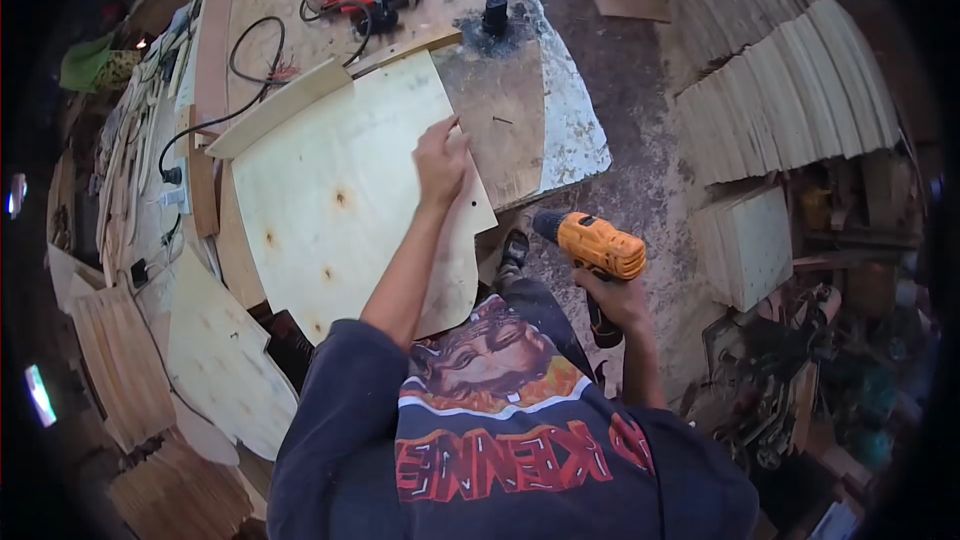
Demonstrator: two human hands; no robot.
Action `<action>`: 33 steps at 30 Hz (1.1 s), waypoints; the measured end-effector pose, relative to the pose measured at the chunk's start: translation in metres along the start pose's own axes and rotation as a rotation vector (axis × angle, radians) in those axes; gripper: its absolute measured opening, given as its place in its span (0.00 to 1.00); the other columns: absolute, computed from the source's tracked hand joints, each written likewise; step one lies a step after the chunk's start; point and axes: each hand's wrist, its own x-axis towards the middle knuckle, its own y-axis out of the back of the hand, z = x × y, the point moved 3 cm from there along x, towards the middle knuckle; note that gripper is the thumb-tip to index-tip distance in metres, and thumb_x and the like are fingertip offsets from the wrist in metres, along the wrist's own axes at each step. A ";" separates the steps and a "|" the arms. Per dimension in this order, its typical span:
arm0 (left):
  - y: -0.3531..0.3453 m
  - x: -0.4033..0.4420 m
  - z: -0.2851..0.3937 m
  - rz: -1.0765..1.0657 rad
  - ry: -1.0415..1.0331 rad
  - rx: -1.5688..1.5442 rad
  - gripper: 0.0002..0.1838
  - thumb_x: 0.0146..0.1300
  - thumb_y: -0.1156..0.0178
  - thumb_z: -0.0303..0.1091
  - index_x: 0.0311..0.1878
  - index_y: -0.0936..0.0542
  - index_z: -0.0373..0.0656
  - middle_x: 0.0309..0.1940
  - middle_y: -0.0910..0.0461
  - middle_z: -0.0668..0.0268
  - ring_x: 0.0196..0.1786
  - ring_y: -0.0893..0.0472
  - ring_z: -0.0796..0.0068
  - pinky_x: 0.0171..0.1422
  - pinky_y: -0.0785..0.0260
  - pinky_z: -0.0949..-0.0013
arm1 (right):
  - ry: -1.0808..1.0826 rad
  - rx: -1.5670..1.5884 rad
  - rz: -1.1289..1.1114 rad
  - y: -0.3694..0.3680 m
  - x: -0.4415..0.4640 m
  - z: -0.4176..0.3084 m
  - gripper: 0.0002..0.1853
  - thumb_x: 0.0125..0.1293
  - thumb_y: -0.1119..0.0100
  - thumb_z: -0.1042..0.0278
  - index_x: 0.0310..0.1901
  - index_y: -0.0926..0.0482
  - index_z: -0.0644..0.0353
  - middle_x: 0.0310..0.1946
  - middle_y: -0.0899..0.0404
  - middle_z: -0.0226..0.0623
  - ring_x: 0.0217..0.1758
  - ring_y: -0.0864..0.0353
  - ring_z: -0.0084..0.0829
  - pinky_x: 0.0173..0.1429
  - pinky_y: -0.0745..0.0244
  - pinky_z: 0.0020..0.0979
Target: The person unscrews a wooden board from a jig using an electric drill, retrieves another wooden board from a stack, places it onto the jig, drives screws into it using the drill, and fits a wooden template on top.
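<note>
In the head view, the plywood sheet (350, 155) lies on the bench (577, 135), likely stiff and best gripped by its edges. The left hand (443, 168) has curled fingers at its edge, perhaps pinching something too small to tell. The right hand (622, 302) wraps its fingers around the grip of the orange drill (602, 246), probably heavy.
</note>
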 end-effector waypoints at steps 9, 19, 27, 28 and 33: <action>0.093 -0.121 0.012 -0.193 0.002 0.413 0.14 0.54 0.37 0.32 0.45 0.19 0.45 0.53 0.25 0.62 0.58 0.28 0.62 0.63 0.42 0.58 | 0.210 -0.052 -0.285 -0.018 0.046 0.004 0.31 0.56 0.37 0.74 0.63 0.34 0.63 0.47 0.20 0.35 0.50 0.22 0.22 0.55 0.28 0.26; 0.090 -0.115 0.013 -0.134 0.061 0.370 0.12 0.54 0.37 0.32 0.43 0.19 0.46 0.52 0.24 0.63 0.58 0.29 0.61 0.63 0.43 0.59 | 0.311 -0.175 -0.301 -0.039 0.048 -0.013 0.32 0.56 0.37 0.77 0.64 0.36 0.65 0.55 0.25 0.38 0.55 0.25 0.23 0.59 0.31 0.27; 0.093 -0.117 0.013 -0.157 0.067 0.214 0.10 0.54 0.38 0.33 0.40 0.19 0.45 0.51 0.23 0.63 0.59 0.29 0.59 0.64 0.43 0.58 | 0.249 -0.234 -0.203 -0.057 0.030 -0.028 0.32 0.55 0.38 0.79 0.63 0.36 0.67 0.53 0.25 0.38 0.54 0.26 0.24 0.58 0.31 0.26; 0.094 -0.116 0.013 -0.154 0.074 0.203 0.10 0.54 0.38 0.33 0.40 0.19 0.45 0.51 0.23 0.63 0.59 0.29 0.59 0.64 0.43 0.58 | 0.278 -0.260 -0.173 -0.058 0.030 -0.028 0.32 0.56 0.38 0.79 0.63 0.36 0.67 0.51 0.24 0.36 0.51 0.25 0.23 0.56 0.30 0.25; 0.098 -0.117 0.012 -0.184 0.078 0.177 0.09 0.56 0.39 0.35 0.40 0.19 0.47 0.50 0.24 0.67 0.61 0.31 0.64 0.65 0.45 0.58 | 0.164 -0.370 -0.158 -0.063 0.029 -0.028 0.34 0.57 0.39 0.79 0.66 0.39 0.65 0.57 0.26 0.39 0.57 0.26 0.24 0.60 0.32 0.27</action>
